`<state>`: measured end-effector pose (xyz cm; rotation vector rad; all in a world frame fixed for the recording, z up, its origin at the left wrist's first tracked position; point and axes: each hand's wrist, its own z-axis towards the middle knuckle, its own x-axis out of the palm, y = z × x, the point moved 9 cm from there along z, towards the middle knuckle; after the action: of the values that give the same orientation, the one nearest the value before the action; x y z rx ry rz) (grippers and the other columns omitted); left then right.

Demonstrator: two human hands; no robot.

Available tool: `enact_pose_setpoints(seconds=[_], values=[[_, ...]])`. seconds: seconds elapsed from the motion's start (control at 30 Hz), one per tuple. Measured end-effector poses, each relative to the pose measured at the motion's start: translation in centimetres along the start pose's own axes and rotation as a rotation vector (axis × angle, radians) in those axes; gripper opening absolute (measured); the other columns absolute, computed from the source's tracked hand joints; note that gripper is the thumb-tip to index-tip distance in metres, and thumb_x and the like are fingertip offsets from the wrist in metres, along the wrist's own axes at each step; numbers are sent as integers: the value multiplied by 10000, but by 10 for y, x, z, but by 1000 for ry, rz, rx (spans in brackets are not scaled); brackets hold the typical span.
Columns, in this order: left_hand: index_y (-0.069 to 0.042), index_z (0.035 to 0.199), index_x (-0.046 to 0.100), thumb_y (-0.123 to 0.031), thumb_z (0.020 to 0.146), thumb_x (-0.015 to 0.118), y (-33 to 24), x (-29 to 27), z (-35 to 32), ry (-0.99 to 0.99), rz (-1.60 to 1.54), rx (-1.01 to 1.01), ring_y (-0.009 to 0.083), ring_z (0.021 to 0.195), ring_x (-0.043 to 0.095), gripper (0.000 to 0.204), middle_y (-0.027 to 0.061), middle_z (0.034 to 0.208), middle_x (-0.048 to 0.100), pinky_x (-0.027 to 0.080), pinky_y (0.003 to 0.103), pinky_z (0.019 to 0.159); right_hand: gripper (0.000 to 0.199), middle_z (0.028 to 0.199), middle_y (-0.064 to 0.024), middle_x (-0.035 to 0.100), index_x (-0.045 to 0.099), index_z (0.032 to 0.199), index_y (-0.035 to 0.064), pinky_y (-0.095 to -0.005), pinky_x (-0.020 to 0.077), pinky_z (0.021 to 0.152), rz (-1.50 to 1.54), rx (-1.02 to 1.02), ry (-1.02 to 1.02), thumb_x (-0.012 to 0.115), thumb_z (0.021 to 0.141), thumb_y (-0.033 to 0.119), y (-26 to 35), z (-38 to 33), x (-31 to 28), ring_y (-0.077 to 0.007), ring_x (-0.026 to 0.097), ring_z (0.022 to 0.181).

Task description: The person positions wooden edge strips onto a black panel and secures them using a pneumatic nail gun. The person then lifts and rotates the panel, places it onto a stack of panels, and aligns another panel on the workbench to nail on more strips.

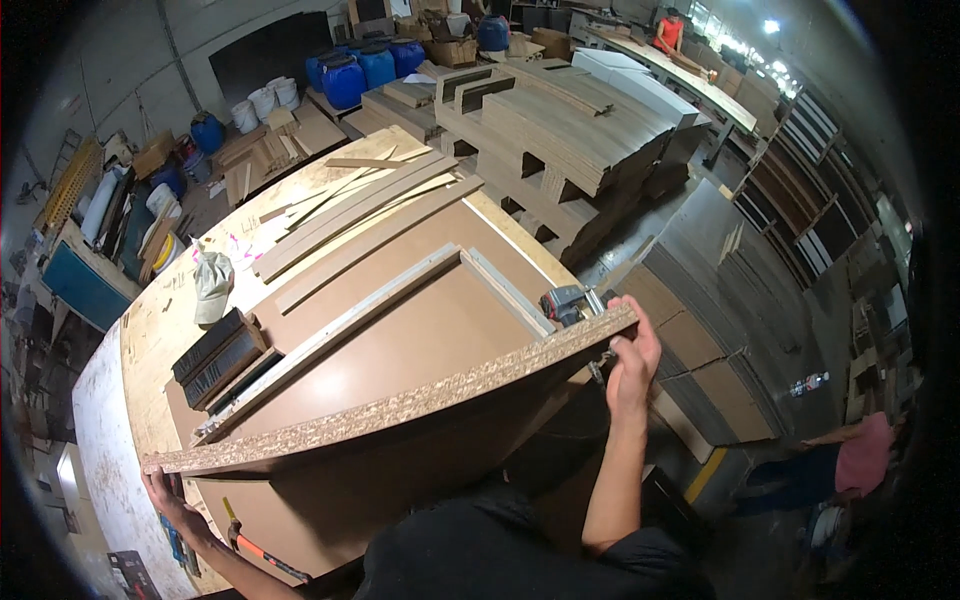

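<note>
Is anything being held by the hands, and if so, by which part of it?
Yes: a chipboard panel, the left hand at its left end and the right hand at its right end.

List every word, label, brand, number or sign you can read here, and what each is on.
No text is clear enough to quote.
Pale yellow plywood tabletop: pink and dark scrawled marks, too small to read.
Small pale bottle-shaped item at far right: coloured patch, too blurred to read.
Long particleboard panel with a speckled tan edge, held by the left hand and right hand: no lettering shows.
</note>
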<state>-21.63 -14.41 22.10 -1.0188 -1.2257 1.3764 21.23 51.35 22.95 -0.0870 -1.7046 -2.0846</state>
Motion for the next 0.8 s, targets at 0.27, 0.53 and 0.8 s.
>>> enact_pose_setpoints(seconds=[0.27, 0.53, 0.8], values=[[-96, 1258, 519, -358, 1001, 564, 97, -120, 51, -135, -97, 110, 177, 1012, 626, 369, 61, 1167, 624, 533, 306, 823, 442, 1185, -96, 614, 530, 1280, -69, -297, 425, 968, -204, -162, -55, 539, 877, 112, -17, -26, -21, -168, 573, 1078], [-59, 1318, 497, -444, 1032, 437, 97, -119, 44, -88, -96, 271, 238, 996, 649, 484, 116, 1176, 647, 554, 357, 824, 718, 1211, -91, 631, 561, 1255, -35, -342, 451, 972, -186, -110, 7, 718, 840, 530, -58, -35, -46, -197, 599, 1114], [-39, 1304, 518, -448, 1027, 446, 91, 26, 44, 42, 216, 242, 253, 1001, 646, 499, 133, 1170, 652, 542, 355, 850, 763, 1186, -41, 599, 517, 1335, 53, -327, 440, 927, -183, 217, 17, 718, 807, 566, -150, -47, -55, -161, 556, 1056]])
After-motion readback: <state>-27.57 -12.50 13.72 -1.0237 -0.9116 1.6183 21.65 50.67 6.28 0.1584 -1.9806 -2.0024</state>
